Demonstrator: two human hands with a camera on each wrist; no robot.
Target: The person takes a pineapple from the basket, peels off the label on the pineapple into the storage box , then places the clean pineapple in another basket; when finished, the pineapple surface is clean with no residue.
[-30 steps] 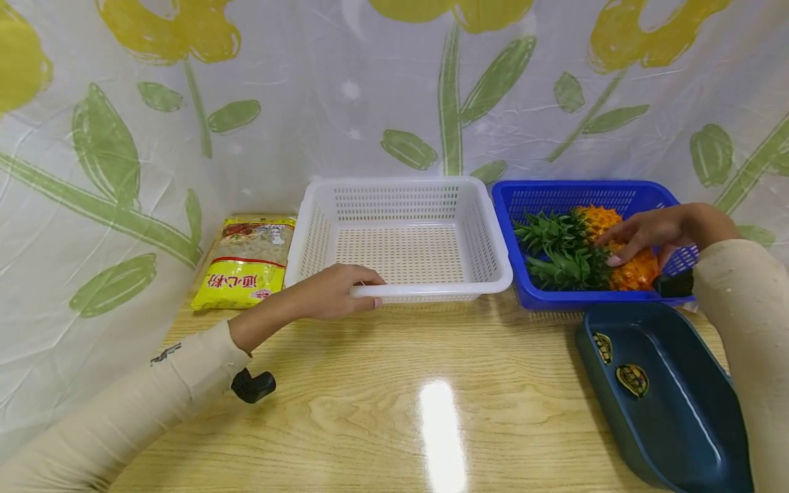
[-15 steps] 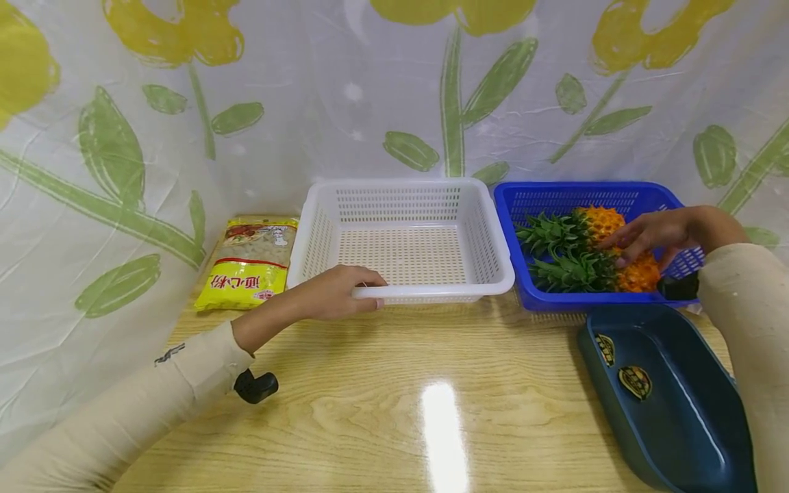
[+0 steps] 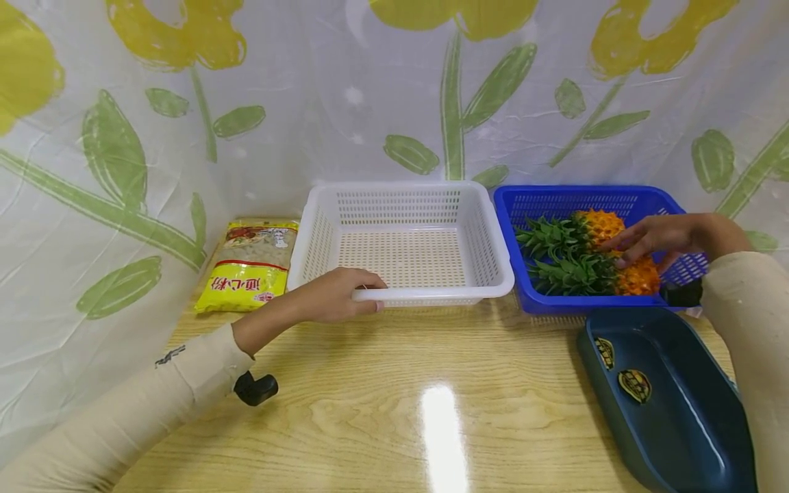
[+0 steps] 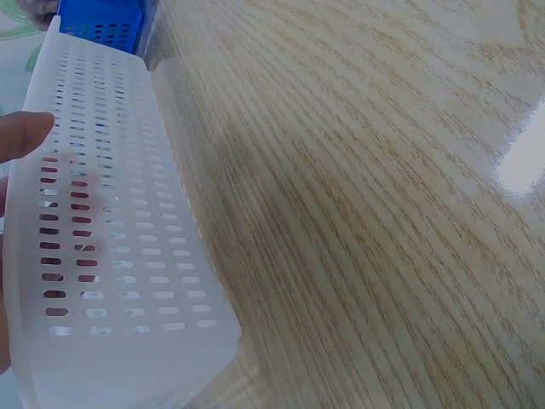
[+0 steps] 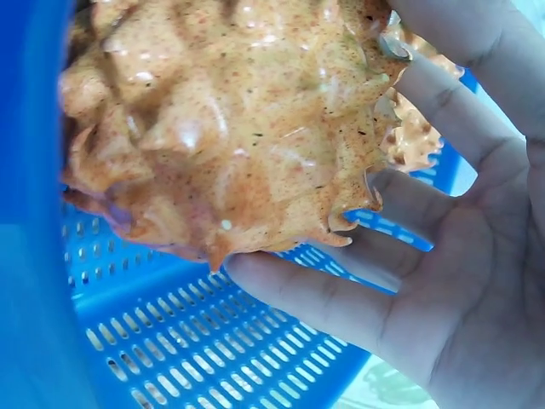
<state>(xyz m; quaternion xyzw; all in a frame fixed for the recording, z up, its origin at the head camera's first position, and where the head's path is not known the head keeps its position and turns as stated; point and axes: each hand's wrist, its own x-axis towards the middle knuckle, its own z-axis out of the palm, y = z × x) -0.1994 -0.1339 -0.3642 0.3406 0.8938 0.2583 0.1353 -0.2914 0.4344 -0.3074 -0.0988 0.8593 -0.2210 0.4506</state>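
Observation:
My left hand [image 3: 335,294] grips the front rim of a white perforated plastic basket [image 3: 431,293], thumb outside and fingers over the edge. The left wrist view shows that thumb [image 4: 25,135] against the basket's slotted wall. On the right, my right hand [image 3: 672,236] reaches into a blue basket [image 3: 592,301]. Its fingers curve round the nearer of two orange, spiky pineapples [image 3: 641,279] with green leaf crowns. Seen from the right wrist, the fingers lie along the side of this pineapple [image 5: 230,128]. The farther pineapple [image 3: 603,224] lies just behind it.
A yellow bag of pasta [image 3: 249,267] lies left of the white basket. A dark teal basin [image 3: 672,390] stands in front of the blue basket, under my right forearm. The wooden table [image 3: 370,397] runs back to a flower-printed curtain [image 3: 308,96].
My right hand has shifted slightly to the right on the nearer pineapple. The left hand keeps its hold on the white basket, and the baskets stay in place.

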